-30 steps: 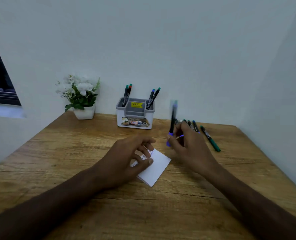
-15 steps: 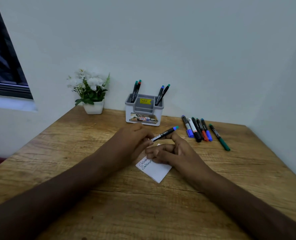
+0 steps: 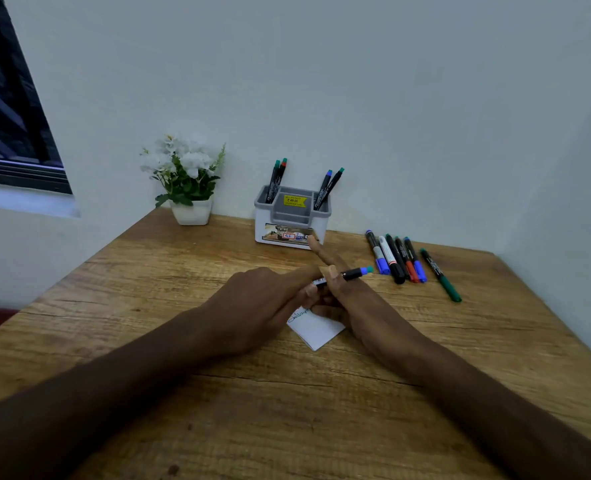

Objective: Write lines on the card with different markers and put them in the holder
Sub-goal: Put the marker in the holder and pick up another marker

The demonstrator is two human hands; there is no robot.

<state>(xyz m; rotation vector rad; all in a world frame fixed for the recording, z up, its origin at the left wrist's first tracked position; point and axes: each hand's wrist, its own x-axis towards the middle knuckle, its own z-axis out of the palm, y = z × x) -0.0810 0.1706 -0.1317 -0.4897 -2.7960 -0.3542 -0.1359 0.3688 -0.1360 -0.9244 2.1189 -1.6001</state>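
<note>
At frame centre we pinch the marker (image 3: 344, 276) in both hands, left hand (image 3: 263, 303) and right hand (image 3: 353, 299), above the card (image 3: 316, 329); bare table (image 3: 287, 427) lies below.

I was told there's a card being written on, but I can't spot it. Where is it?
In the head view the white card lies flat on the wooden table near its middle, partly covered by the left hand and right hand, in front of the holder.

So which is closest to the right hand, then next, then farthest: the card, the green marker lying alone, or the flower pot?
From the right hand:
1. Card, just under it.
2. Green marker, lying off to its right.
3. Flower pot, far back left by the wall.
</note>
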